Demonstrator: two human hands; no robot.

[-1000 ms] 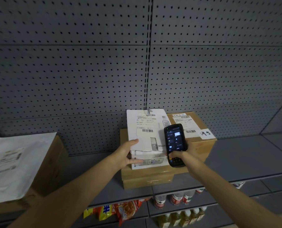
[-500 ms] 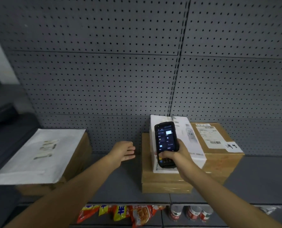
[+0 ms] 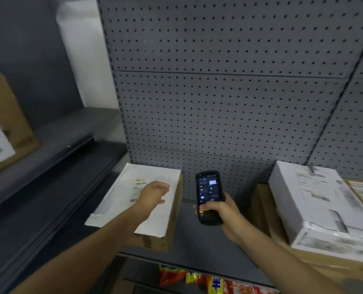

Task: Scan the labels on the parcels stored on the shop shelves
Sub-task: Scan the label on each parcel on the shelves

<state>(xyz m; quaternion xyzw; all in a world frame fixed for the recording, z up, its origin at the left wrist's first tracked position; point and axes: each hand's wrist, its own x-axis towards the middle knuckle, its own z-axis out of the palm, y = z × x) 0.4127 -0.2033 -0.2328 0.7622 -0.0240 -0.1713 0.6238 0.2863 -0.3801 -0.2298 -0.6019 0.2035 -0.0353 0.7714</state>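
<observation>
Under left hand [image 3: 155, 193] (fingers loose), white mailer [image 3: 121, 200]

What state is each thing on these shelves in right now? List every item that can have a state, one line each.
Handheld scanner: screen lit, upright, gripped in right hand.
Left hand: open, empty, over the white mailer.
White mailer: flat on a cardboard box, label up.
White parcel: sealed, lying on brown cartons, label up.
Snack packets: lower shelf, unopened as far as visible.

grey pegboard wall [image 3: 229, 102] behind grey metal shelves [image 3: 197, 257], dimly lit.
</observation>
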